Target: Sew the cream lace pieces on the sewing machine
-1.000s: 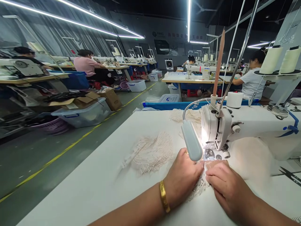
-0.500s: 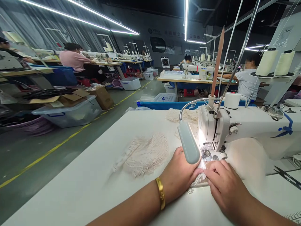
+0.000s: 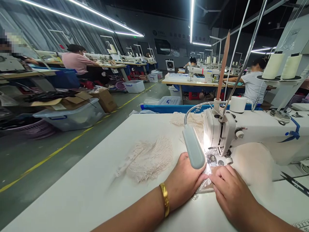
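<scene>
A white sewing machine [image 3: 253,125] stands at the right, its needle area brightly lit. Just in front of the needle area lies a small piece of white lace [image 3: 206,184]. My left hand [image 3: 184,177], with a gold bangle at the wrist, is closed on the lace's left side, its thumb toward the right hand. My right hand [image 3: 231,190] pinches the lace from the right, fingers curled. The two hands nearly meet at the thumbs. A grey-green lamp head [image 3: 193,146] hangs over my left fingers and hides part of them. A heap of cream lace [image 3: 152,158] lies to the left.
More lace [image 3: 185,119] lies behind the lamp. Black snips [image 3: 295,183] and a ruler [image 3: 300,224] are at the right of the white table [image 3: 79,190]. Thread cones [image 3: 274,66] stand behind the machine. Other people sit at machines farther off; bins [image 3: 72,116] line the floor.
</scene>
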The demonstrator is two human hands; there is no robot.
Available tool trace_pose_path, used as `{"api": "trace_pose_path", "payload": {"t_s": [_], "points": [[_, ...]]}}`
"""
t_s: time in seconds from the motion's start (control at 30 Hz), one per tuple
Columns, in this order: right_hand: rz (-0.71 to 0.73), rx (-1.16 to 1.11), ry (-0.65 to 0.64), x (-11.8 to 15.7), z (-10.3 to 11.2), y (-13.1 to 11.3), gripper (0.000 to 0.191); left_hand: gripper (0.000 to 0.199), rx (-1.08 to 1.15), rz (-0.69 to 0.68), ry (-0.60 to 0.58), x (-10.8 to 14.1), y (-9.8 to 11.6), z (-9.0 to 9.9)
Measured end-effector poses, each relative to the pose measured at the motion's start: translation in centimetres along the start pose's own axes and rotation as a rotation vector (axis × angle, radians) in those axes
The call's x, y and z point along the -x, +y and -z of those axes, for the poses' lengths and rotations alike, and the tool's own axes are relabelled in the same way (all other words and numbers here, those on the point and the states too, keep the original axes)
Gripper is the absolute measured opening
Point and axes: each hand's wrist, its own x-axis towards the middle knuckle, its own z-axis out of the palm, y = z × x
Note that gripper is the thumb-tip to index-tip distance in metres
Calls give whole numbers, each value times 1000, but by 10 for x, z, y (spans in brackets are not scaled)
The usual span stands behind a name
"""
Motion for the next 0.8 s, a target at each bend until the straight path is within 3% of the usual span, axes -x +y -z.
{"api": "trace_pose_path", "payload": {"t_s": [0.57, 0.8], "points": [[21, 10, 0, -3, 1, 0, 25, 4, -35, 0, -10, -2, 0, 3], [-20, 22, -45, -4, -1, 3, 24, 25, 16, -147, 41, 1, 3, 6]]}}
